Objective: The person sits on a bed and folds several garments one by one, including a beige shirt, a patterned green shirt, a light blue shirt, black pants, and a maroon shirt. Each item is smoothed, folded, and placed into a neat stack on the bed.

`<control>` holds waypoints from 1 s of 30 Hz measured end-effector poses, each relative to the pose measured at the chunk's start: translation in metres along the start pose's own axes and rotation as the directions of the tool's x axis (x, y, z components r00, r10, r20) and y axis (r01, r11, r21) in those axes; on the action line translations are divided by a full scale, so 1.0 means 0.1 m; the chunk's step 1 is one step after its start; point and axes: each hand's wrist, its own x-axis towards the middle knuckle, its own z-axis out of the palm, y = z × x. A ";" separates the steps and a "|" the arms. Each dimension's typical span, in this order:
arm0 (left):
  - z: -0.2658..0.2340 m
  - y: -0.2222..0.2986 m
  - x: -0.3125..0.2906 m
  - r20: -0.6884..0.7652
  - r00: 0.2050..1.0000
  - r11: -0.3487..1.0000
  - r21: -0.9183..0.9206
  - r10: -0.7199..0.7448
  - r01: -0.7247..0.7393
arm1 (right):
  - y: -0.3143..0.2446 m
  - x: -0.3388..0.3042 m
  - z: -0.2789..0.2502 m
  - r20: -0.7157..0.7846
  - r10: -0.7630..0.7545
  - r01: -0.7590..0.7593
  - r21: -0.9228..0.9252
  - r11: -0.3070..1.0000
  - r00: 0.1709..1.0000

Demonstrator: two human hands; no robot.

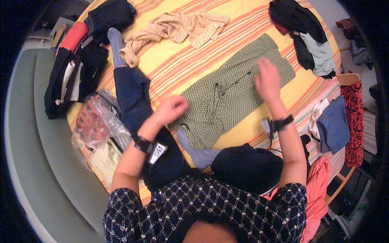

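A green garment with a small ring pattern and a dark drawstring lies spread on the bed in front of me. My left hand is at its left end, fingers curled in, with no cloth visibly lifted. Over the right part of the garment is my right hand, bent inward and slightly blurred; whether its fingers pinch anything I cannot make out. Part of the near left edge of the garment lies by my grey-blue sock.
A striped yellow and orange sheet covers the bed. Beyond lies a crumpled tan striped cloth. Dark clothes are piled at left, near a clear plastic bag. More folded clothes and a blue cloth lie at right.
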 end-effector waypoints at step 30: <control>0.54 0.03 1.16 -0.317 0.940 0.983 -0.167 -0.122 0.072 | -0.45 -1.40 0.23 0.769 0.377 -0.483 0.625 -0.613 0.517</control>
